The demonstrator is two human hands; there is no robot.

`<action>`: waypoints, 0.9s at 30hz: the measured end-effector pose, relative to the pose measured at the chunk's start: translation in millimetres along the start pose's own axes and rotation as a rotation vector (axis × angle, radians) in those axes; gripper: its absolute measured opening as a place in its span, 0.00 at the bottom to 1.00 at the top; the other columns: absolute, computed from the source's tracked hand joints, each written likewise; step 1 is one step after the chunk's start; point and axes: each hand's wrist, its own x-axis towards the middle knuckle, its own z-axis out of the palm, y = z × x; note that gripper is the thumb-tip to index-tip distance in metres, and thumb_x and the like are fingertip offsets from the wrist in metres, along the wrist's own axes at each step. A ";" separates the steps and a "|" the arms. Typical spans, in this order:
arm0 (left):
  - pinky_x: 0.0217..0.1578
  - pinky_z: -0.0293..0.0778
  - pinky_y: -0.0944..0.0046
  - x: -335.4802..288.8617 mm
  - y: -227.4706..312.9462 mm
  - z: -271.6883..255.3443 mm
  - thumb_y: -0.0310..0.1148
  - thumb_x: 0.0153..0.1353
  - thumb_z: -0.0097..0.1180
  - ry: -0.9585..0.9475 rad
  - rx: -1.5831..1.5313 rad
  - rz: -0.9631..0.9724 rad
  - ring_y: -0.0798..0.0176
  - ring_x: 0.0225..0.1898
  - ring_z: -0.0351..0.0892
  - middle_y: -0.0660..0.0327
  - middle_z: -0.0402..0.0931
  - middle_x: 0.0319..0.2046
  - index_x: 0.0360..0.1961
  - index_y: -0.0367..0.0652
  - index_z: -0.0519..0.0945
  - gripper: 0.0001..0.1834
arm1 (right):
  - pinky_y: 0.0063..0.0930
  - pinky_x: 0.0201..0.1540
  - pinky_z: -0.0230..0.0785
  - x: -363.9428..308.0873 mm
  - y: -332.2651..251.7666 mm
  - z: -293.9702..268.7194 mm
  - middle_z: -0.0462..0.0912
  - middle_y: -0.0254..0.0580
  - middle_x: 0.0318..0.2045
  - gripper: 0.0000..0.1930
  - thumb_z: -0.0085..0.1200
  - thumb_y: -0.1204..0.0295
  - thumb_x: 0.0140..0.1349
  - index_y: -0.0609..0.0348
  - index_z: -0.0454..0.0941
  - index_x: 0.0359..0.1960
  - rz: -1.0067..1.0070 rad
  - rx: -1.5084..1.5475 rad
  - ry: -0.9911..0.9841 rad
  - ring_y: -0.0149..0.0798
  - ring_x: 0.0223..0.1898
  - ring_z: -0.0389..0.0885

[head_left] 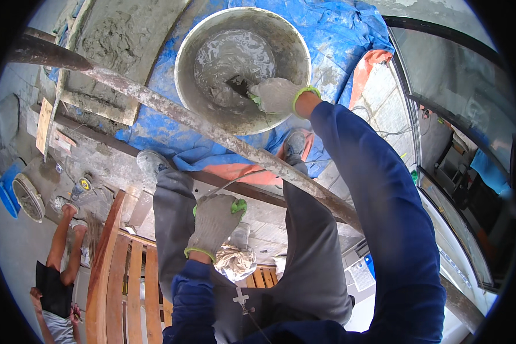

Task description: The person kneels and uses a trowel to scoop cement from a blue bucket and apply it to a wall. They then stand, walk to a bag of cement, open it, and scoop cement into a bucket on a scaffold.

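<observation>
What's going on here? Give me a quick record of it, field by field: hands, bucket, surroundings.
Right hand: gloved right hand reaches into the bucket, closed on a dark tool whose blade sits in the mortar
Left hand: gloved left hand rests on the person's thigh, fingers spread, holding nothing
Bucket: round grey bucket with wet grey mortar inside
Under bucket: blue tarp
Across the view: mortar-crusted pole, running diagonally
Below left: another person standing on the ground

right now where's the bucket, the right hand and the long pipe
bucket (pixel 184 74): head view, on its left rim
right hand (pixel 276 94): head view, on the back of the glove, inside the bucket
long pipe (pixel 172 112): head view, on its crusted shaft below the bucket
</observation>
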 end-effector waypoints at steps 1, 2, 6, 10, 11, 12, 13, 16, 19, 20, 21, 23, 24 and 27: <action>0.46 0.72 0.47 0.2 -0.8 -0.4 0.44 0.59 0.57 -0.005 -0.008 -0.006 0.48 0.39 0.83 0.55 0.84 0.30 0.27 0.45 0.84 0.14 | 0.53 0.45 0.76 -0.7 6.3 -11.1 0.85 0.57 0.35 0.18 0.56 0.64 0.59 0.61 0.79 0.48 -0.005 0.017 -0.063 0.60 0.41 0.85; 0.46 0.72 0.47 0.4 -1.3 -0.8 0.44 0.59 0.57 -0.011 -0.014 -0.007 0.48 0.39 0.83 0.55 0.84 0.30 0.27 0.45 0.84 0.14 | 0.53 0.45 0.75 -1.6 11.2 -23.8 0.85 0.58 0.36 0.19 0.57 0.64 0.58 0.61 0.79 0.48 -0.003 0.034 -0.124 0.61 0.41 0.85; 0.47 0.72 0.47 0.4 -6.0 3.2 0.44 0.59 0.57 0.012 -0.012 0.029 0.48 0.38 0.83 0.55 0.84 0.29 0.27 0.45 0.84 0.15 | 0.48 0.42 0.79 -2.4 18.0 -57.8 0.87 0.53 0.34 0.14 0.57 0.68 0.57 0.57 0.84 0.44 -0.039 -0.040 -0.200 0.55 0.39 0.87; 0.41 0.75 0.48 -1.8 -4.4 4.9 0.45 0.59 0.58 0.019 0.038 0.052 0.48 0.35 0.83 0.55 0.83 0.28 0.27 0.48 0.85 0.13 | 0.47 0.41 0.80 -3.7 -7.3 -39.1 0.86 0.50 0.32 0.14 0.56 0.71 0.60 0.60 0.81 0.46 -0.047 -0.347 0.077 0.53 0.38 0.87; 0.38 0.76 0.48 -2.1 -6.7 4.7 0.45 0.59 0.59 0.051 0.049 0.059 0.49 0.34 0.84 0.55 0.83 0.28 0.27 0.50 0.85 0.12 | 0.46 0.38 0.80 4.9 -16.8 -26.2 0.86 0.49 0.32 0.13 0.54 0.74 0.61 0.60 0.81 0.47 -0.035 -0.403 0.066 0.51 0.37 0.88; 0.38 0.76 0.48 -0.6 -8.3 4.9 0.45 0.59 0.59 0.081 0.043 0.078 0.49 0.33 0.83 0.55 0.83 0.27 0.27 0.49 0.85 0.12 | 0.46 0.38 0.80 7.7 -14.7 -14.5 0.86 0.49 0.32 0.13 0.55 0.74 0.61 0.61 0.81 0.47 -0.010 -0.402 0.071 0.51 0.37 0.88; 0.38 0.76 0.48 0.9 -9.6 5.2 0.45 0.59 0.59 0.111 0.036 0.097 0.48 0.33 0.83 0.55 0.83 0.27 0.27 0.49 0.85 0.12 | 0.46 0.38 0.80 10.7 -12.0 -3.8 0.86 0.49 0.32 0.13 0.55 0.74 0.61 0.61 0.81 0.47 0.014 -0.401 0.076 0.51 0.37 0.88; 0.39 0.76 0.48 -6.2 -7.3 8.8 0.44 0.59 0.59 0.095 0.031 0.079 0.48 0.33 0.83 0.54 0.83 0.26 0.26 0.48 0.85 0.12 | 0.48 0.41 0.80 6.3 0.1 -5.7 0.87 0.50 0.33 0.15 0.56 0.70 0.59 0.58 0.82 0.48 -0.040 -0.306 -0.024 0.53 0.39 0.88; 0.39 0.76 0.48 0.4 -5.5 0.1 0.43 0.59 0.59 0.107 0.018 0.080 0.47 0.33 0.83 0.54 0.82 0.26 0.25 0.47 0.83 0.13 | 0.48 0.46 0.79 3.0 27.4 -16.3 0.87 0.52 0.37 0.16 0.56 0.67 0.57 0.54 0.84 0.47 -0.075 -0.185 -0.059 0.56 0.42 0.87; 0.39 0.76 0.48 -1.2 -5.2 -0.1 0.43 0.58 0.59 0.108 0.005 0.080 0.47 0.33 0.83 0.54 0.82 0.26 0.24 0.46 0.83 0.13 | 0.49 0.46 0.78 2.2 33.0 -22.6 0.87 0.52 0.38 0.16 0.55 0.67 0.58 0.53 0.83 0.48 -0.071 -0.194 -0.080 0.57 0.42 0.86; 0.39 0.76 0.48 -1.2 -6.3 0.8 0.43 0.58 0.59 0.138 -0.004 0.097 0.47 0.33 0.83 0.53 0.81 0.25 0.23 0.46 0.82 0.13 | 0.50 0.45 0.78 1.8 36.0 -31.9 0.87 0.51 0.39 0.16 0.55 0.66 0.59 0.52 0.83 0.49 -0.074 -0.202 -0.109 0.57 0.43 0.86; 0.38 0.75 0.47 -2.9 -7.7 2.7 0.43 0.58 0.60 0.114 0.015 0.109 0.47 0.33 0.83 0.53 0.81 0.25 0.23 0.46 0.82 0.13 | 0.51 0.42 0.78 2.6 33.4 -38.1 0.88 0.50 0.40 0.15 0.54 0.67 0.60 0.52 0.85 0.47 0.018 -0.250 -0.174 0.56 0.42 0.87; 0.38 0.75 0.47 -2.2 -7.4 3.0 0.43 0.58 0.60 0.109 0.021 0.102 0.47 0.33 0.83 0.54 0.81 0.25 0.23 0.46 0.82 0.13 | 0.50 0.41 0.78 9.7 19.9 -39.5 0.88 0.49 0.39 0.15 0.54 0.67 0.59 0.52 0.85 0.46 0.061 -0.321 -0.170 0.54 0.41 0.87; 0.39 0.75 0.47 -3.5 -9.9 2.4 0.42 0.58 0.60 0.119 -0.006 0.095 0.46 0.34 0.82 0.54 0.82 0.26 0.23 0.45 0.82 0.13 | 0.47 0.36 0.77 19.7 -2.5 -19.1 0.88 0.47 0.34 0.12 0.57 0.69 0.54 0.55 0.87 0.38 0.125 -0.485 -0.026 0.48 0.36 0.89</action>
